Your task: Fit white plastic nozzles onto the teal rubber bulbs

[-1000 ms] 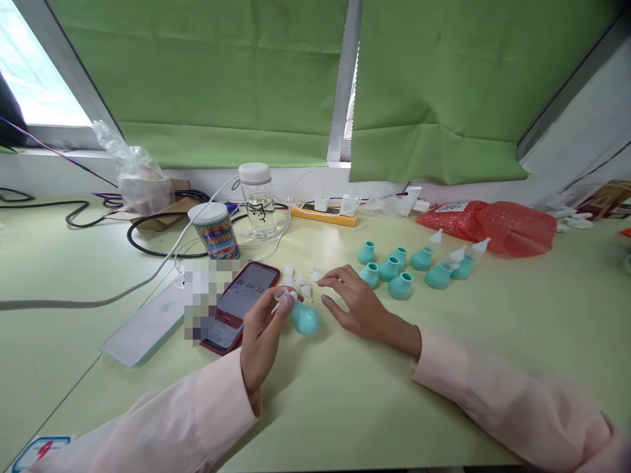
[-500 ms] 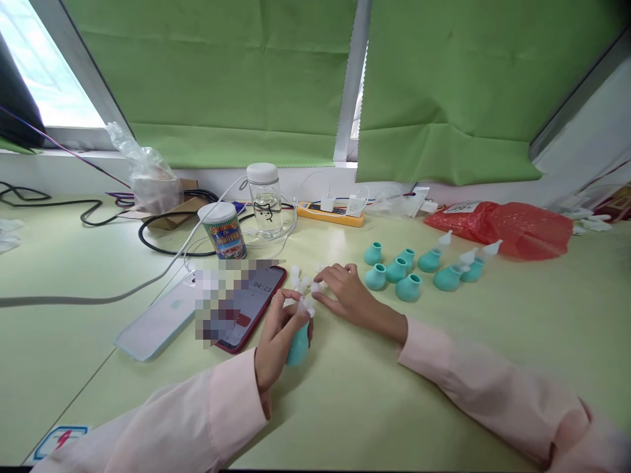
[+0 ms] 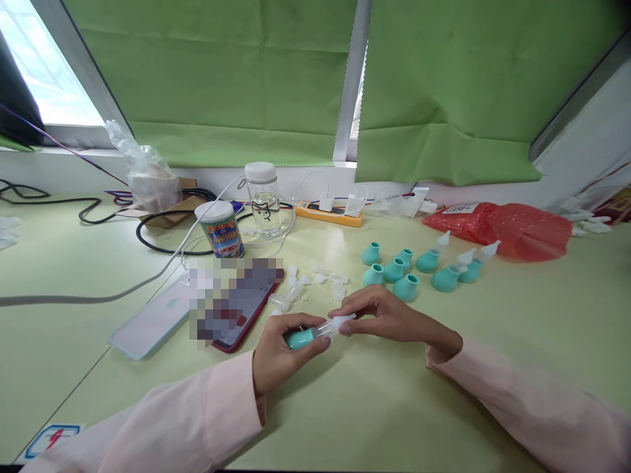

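Note:
My left hand (image 3: 288, 348) is closed around a teal squeeze bulb (image 3: 299, 339) lying sideways, with a clear tube (image 3: 324, 330) at its mouth. Between the fingertips of my right hand (image 3: 382, 315) is a white nozzle tip (image 3: 344, 321), held against the tube's far end. Just beyond my hands lie several loose clear tubes (image 3: 280, 301) and white tips (image 3: 320, 278). To the right stand several bare teal bulbs (image 3: 406, 288). Beside them, 3 bulbs (image 3: 445, 279) carry clear tubes and white tips.
A phone in a red case (image 3: 246, 309) and a pale phone case (image 3: 152, 315) lie left of my hands. Behind them stand a noodle cup (image 3: 223, 231) and a lidded bottle (image 3: 265, 203). A power strip (image 3: 330, 214) and a red plastic bag (image 3: 503, 228) lie at the back.
My right hand has come back from the loose parts with a white nozzle tip and brought it to the tube. My left hand has turned the bulb from upright to sideways, pointing right.

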### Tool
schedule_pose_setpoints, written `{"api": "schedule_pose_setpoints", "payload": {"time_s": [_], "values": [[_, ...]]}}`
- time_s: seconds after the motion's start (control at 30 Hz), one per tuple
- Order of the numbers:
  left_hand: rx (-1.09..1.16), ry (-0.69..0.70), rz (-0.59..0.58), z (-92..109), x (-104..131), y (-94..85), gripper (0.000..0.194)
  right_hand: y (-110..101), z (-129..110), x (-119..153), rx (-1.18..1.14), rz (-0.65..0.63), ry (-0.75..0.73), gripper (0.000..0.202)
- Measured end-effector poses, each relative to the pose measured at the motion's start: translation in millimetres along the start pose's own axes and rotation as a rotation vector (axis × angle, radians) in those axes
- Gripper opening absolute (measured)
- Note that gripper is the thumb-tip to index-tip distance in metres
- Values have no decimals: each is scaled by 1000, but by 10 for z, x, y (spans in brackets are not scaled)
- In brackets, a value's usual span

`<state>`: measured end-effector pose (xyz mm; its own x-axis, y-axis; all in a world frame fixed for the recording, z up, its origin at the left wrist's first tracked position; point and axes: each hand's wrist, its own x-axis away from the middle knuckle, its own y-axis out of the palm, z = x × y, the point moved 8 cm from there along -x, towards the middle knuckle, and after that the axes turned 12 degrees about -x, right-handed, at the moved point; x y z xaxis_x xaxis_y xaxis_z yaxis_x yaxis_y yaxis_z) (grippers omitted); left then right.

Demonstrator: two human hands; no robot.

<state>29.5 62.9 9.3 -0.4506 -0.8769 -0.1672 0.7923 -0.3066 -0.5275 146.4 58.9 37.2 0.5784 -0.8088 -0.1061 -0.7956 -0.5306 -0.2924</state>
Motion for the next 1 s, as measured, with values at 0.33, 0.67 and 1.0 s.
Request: {"api": "schedule_pose_setpoints", "payload": {"time_s": [0.33,0.67,1.0], "values": [[-156,275,67,141,42,-26,20,76,220,-33,-255,1,113,17],[-167,421,168,265,103,-95,19,142,261,-22,-370,69,134,19],[103,306,176,171,146,-169,40,-351,-493,155,107,528,-161,26]]}}
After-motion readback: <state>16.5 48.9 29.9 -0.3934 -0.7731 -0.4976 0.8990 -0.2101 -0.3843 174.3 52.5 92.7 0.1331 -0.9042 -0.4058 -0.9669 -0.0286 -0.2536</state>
